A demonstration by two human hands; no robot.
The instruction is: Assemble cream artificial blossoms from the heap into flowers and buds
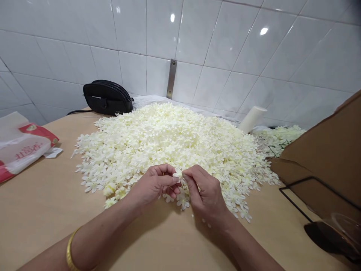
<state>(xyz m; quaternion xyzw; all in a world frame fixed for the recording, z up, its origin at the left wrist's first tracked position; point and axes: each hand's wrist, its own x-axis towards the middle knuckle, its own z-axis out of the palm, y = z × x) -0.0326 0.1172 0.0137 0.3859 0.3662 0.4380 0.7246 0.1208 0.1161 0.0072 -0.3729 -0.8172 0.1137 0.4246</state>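
Between my two hands is a small white artificial flower (178, 174) with a pale yellow centre. My left hand (154, 185) pinches it from the left with thumb and fingertips. From the right, my right hand (206, 191) has its thumb and forefinger closed at the flower's edge; exactly what part they grip is hidden. Right behind both hands spreads a big heap of loose cream-white artificial flowers (169, 139). A few fuller yellowish blossoms (109, 189) lie left of my left hand, and single flowers lie under my fingers on the table.
A wooden table (158, 244) carries the heap. At the back left stands a black bag (107, 98); a red and white plastic bag (25, 146) lies at the left. On the right are a white roll (252, 118), a cardboard box (324, 150) and dark glasses (329, 235). Behind rises a tiled wall (214, 41).
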